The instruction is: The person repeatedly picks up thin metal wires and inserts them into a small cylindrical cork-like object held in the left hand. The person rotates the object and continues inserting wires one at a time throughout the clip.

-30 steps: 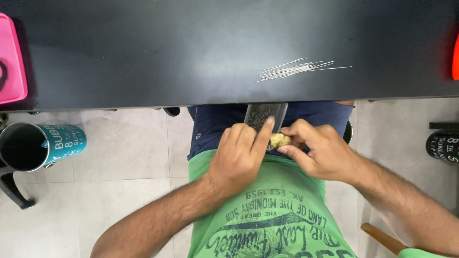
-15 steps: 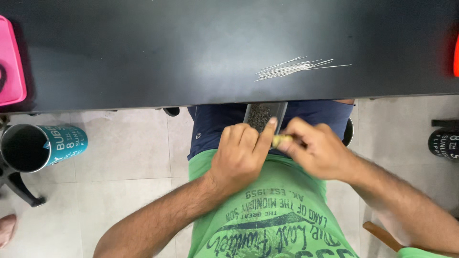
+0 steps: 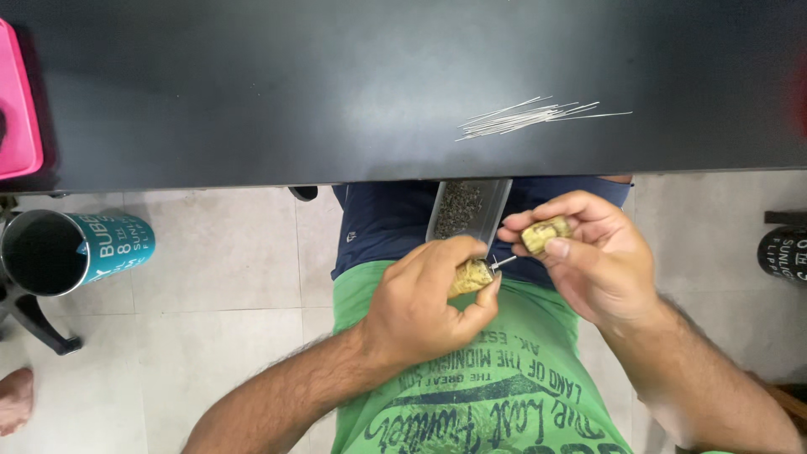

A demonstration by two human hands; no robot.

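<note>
Below the black desk (image 3: pixel 252 101) edge, over my lap, I see two small yellowish lumps, one (image 3: pixel 472 276) with a thin metal pin (image 3: pixel 503 263) sticking out, pinched tight in my left hand's (image 3: pixel 424 307) grip, the other (image 3: pixel 545 234) clenched between my right hand's (image 3: pixel 593 256) thumb and fingertips.

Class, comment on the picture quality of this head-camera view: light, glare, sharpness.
Head view: even indoor light; soft sheen on the black table; left hand, right hand and thin metal pins are sharp; red blur at the right edge; slight wide-angle bend.
</note>
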